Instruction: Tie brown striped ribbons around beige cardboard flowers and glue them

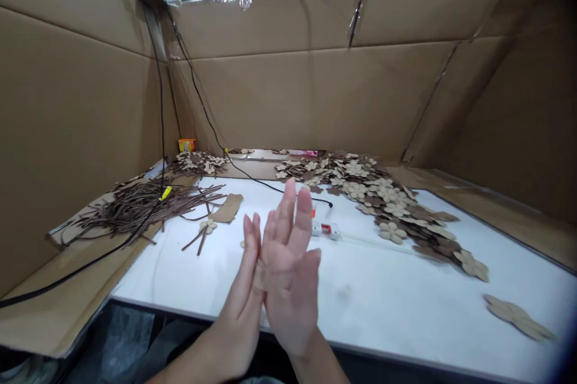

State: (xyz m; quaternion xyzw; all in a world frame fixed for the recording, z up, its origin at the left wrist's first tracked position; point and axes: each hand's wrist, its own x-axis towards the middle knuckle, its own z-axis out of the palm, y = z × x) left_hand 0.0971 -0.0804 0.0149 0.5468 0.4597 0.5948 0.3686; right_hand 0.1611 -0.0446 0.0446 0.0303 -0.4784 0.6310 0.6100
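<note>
My left hand [241,300] and my right hand [291,276] are raised in front of the white table, pressed against each other palm to palm. Fingers on both point upward and are stretched out; the right thumb stands off to the side. A small beige piece [259,277], coloured like the flower cutouts, shows pinched between the palms, mostly hidden. Behind the hands lies a small white device with a red part [328,229]. To their left, a beige flower [208,226] with brown strips under it rests on the table, beside a brown cardboard scrap [228,208].
A tangled heap of brown strips [130,207] lies at left, crossed by a black cable [193,80] with a yellow tag. Beige and brown flower cutouts [387,195] pile up at right. A single flower [518,316] lies near the front right. Cardboard walls [279,95] enclose the table.
</note>
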